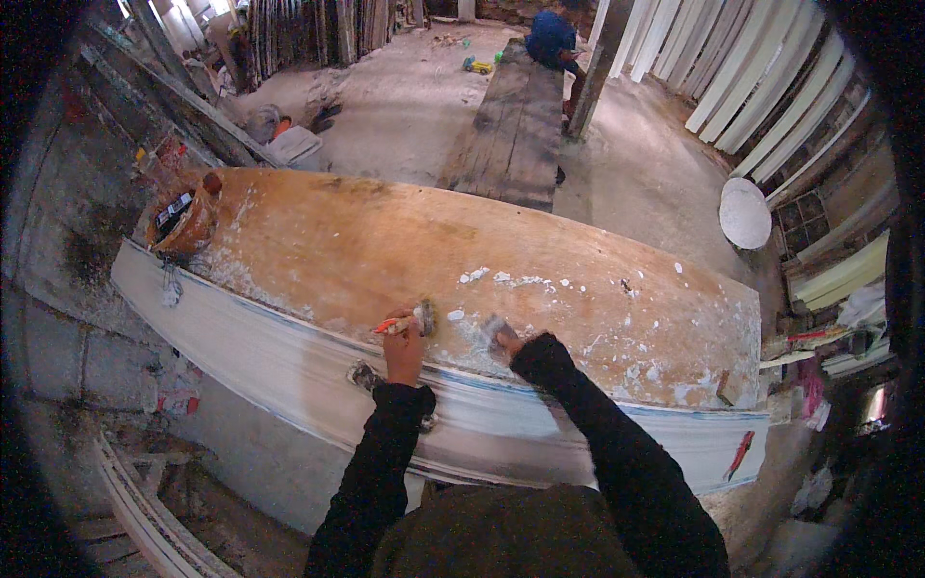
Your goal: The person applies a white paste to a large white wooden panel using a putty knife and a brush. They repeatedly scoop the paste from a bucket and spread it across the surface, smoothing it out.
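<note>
Its grip too blurred to tell, the right hand (504, 339) stretches in from five o'clock over a white-spotted board (356, 231) while the left hand (404, 354), at its nine o'clock, clasps a part-hidden orange tool (386, 327).

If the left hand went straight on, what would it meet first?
Past the round, pale-rimmed item it seems to hold, the left hand looks free to cross the tan wooden board; beyond its far edge, the dark plank bench probably comes first, though depth is unclear.
</note>
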A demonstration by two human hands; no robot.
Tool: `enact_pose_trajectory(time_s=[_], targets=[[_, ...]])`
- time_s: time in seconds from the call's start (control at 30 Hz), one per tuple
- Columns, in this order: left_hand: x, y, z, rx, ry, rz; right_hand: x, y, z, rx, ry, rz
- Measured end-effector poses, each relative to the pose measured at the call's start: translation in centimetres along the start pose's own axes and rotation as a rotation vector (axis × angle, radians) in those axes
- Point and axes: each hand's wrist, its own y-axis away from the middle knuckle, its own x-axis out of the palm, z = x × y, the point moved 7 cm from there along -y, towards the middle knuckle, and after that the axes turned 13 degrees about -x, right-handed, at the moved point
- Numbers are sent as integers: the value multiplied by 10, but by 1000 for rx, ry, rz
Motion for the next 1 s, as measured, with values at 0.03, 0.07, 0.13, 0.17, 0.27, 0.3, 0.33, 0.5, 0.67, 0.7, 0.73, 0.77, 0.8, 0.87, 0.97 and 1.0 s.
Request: enact_pose_trajectory(time_s=[0.03,0.07,0.13,0.17,0.27,0.3,0.33,0.5,0.67,0.7,0.73,0.77,0.8,0.87,0.97,1.0], targets=[[4,1,-4,-30,37,12,10,15,-4,18,-9,-6],[7,3,-11,-40,-26,29,16,27,0,20,52,-36],[12,7,-24,-59,-151,70,22,29,11,4,130,-97],[7,6,-18,-35,-126,50,22,23,19,-14,143,-112],[1,-3,4,32,-59,15,7,-5,37,-48,152,-89],[4,-3,6,45,-46,16,-2,-12,37,-51,124,-61],[0,-4,4,60,-43,10,-8,-16,40,-66,73,-26],[8,-2,-11,-101,-292,9,0,13,23,-89,75,-83],[-2,-2,0,47,-127,-28,3,5,20,-111,136,-37],[-1,-2,0,49,-94,-18,-2,5,17,-106,122,4],[5,-1,-4,48,-53,4,-5,9,9,-88,111,44],[3,-1,-6,71,-98,-13,-4,13,3,-84,99,90],[2,0,-8,93,-143,-30,3,25,-14,-77,27,130],[11,2,-15,69,-159,-7,30,56,-87,36,-401,91],[5,5,-20,-3,-166,-6,37,77,-100,155,-627,142],[-1,0,-11,16,-185,-26,20,67,-66,-31,-386,182]])
